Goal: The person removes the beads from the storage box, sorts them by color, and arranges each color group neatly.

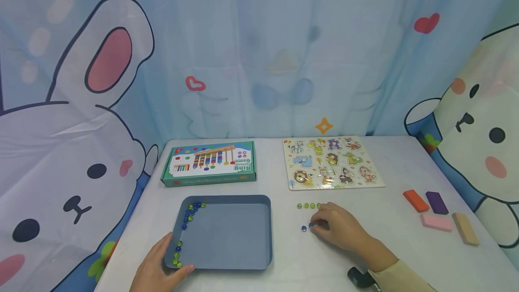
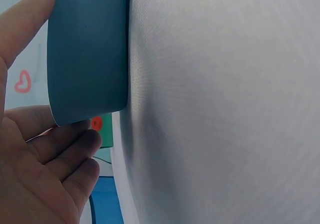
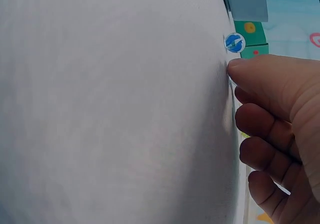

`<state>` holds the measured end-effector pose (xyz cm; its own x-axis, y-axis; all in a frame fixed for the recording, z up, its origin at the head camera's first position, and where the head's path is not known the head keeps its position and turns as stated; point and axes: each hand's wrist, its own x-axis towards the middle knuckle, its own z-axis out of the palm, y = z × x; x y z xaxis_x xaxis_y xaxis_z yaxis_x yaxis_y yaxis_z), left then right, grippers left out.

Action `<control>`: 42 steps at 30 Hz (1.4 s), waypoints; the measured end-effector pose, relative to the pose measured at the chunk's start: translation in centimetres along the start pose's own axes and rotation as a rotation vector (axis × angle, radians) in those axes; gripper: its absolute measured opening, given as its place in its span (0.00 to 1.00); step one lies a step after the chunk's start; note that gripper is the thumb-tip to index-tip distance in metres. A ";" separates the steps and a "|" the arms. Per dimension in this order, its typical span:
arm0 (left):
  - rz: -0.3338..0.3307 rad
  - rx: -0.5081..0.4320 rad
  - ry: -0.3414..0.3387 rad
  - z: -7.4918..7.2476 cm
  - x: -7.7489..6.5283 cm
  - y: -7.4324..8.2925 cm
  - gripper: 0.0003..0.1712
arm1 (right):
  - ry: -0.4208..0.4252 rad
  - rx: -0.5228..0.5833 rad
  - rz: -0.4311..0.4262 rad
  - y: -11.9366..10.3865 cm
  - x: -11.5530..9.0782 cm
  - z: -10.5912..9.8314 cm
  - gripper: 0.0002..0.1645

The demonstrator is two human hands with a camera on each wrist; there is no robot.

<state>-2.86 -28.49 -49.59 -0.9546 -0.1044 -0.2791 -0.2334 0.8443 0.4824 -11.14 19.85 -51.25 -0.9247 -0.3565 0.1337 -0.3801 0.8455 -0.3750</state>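
My left hand (image 1: 156, 262) holds the front left corner of a blue-grey tray (image 1: 227, 238), thumb at its front rim and fingers along its left side. Seen from the left wrist, the thumb touches the tray wall (image 2: 87, 58) and the other fingers bend loosely. Blue and green marbles (image 1: 190, 213) lie along the tray's left side. My right hand (image 1: 338, 229) pinches a blue marble (image 1: 311, 225) at the table; the right wrist view hides it behind the thumb. Another blue marble (image 1: 304, 228) rests just left of it. Several green marbles (image 1: 306, 205) form a row behind.
A green ring game box (image 1: 208, 163) stands behind the tray. An animal puzzle board (image 1: 332, 163) lies at the back right. Orange (image 1: 416, 200), purple (image 1: 437, 203), pink (image 1: 436, 222) and tan blocks (image 1: 465, 229) are at the far right. A printed curtain (image 1: 284, 53) hangs behind.
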 end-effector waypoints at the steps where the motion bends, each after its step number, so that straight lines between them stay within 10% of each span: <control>1: -0.001 -0.001 0.000 0.0 0.0 0.0 0.73 | -0.001 0.001 0.001 0.0 0.0 0.0 0.09; 16: -0.009 0.005 0.003 -0.2 0.0 0.0 0.74 | -0.005 0.005 0.060 0.4 0.6 -1.4 0.12; 24: -0.009 0.013 0.006 -0.2 0.1 0.0 0.74 | 0.111 0.042 -0.045 -0.1 2.7 -3.2 0.09; 42: -0.008 -0.004 0.002 -0.1 0.1 0.1 0.73 | 0.081 0.144 -0.277 -10.5 11.4 -1.0 0.11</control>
<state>-2.97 -28.45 -49.48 -0.9531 -0.1119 -0.2812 -0.2414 0.8416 0.4832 -17.66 7.32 -44.82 -0.7872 -0.5276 0.3194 -0.6163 0.6537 -0.4391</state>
